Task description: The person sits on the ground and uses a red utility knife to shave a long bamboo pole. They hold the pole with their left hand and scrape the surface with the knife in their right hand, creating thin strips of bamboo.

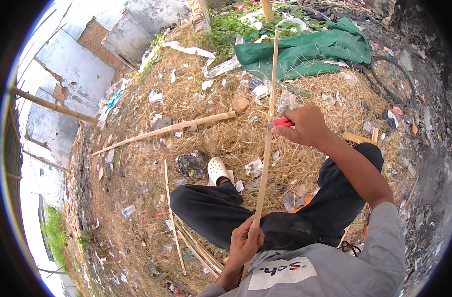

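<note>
Whittling tip, I reckon: keep the blade shallow and push away from the body, with the lower hand steady. Left hand (245, 240) is closed round the bottom of the bamboo strip (268, 133), near the lap; right hand (305, 124) is clenched on a red-handled knife (281, 122) set against it midway. Strip is long, thin, pale tan, running up over the straw (196, 99) toward a green tarp (310, 49).

Littered outdoor vacant lot, dry straw ground (226, 143), crumbling plastered walls (82, 69), green tarp (305, 49), scattered bamboo poles (166, 131)
</note>
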Demonstrator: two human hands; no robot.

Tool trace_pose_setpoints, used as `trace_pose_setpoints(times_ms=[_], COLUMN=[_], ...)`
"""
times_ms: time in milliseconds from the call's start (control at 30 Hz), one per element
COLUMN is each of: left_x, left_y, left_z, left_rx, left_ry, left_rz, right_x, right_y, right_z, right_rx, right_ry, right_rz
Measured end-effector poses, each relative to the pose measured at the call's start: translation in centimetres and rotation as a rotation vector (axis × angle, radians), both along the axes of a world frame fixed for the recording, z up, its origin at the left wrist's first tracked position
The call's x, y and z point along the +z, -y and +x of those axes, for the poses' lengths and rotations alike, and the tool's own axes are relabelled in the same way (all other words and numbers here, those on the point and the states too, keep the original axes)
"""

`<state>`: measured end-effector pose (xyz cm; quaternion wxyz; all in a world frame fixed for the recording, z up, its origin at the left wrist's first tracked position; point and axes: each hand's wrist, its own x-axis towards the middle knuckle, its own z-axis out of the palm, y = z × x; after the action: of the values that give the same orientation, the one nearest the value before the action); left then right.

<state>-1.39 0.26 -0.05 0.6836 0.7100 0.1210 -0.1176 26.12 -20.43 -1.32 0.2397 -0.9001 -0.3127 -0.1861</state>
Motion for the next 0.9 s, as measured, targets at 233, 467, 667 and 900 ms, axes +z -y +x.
trace_pose_setpoints(times_ms=[233, 467, 667, 900], left_x=[0.0, 0.8, -1.2, -0.8], left_y=[0.1, -0.1, -2.2, -1.2], left_z=[-1.3, -6.1, -1.8, 0.1], left_rx=[-0.064, -0.164, 0.019, 0.005], left_ry=[-0.058, -0.221, -0.166, -0.124], left_rz=[0.089, -0.071, -0.28, -0.339], right_x=[0.4, 2.6, 0.0, 1.4], right_y=[1.8, 13.8, 11.6, 6.2], right_z=[4.1, 14.4, 9.1, 3.2], right_rx=[-0.083, -0.809, -0.691, -0.322], right_ry=[0.12, -0.311, -0.35, -0.285], right_rz=[-0.234, 0.027, -0.059, -0.004])
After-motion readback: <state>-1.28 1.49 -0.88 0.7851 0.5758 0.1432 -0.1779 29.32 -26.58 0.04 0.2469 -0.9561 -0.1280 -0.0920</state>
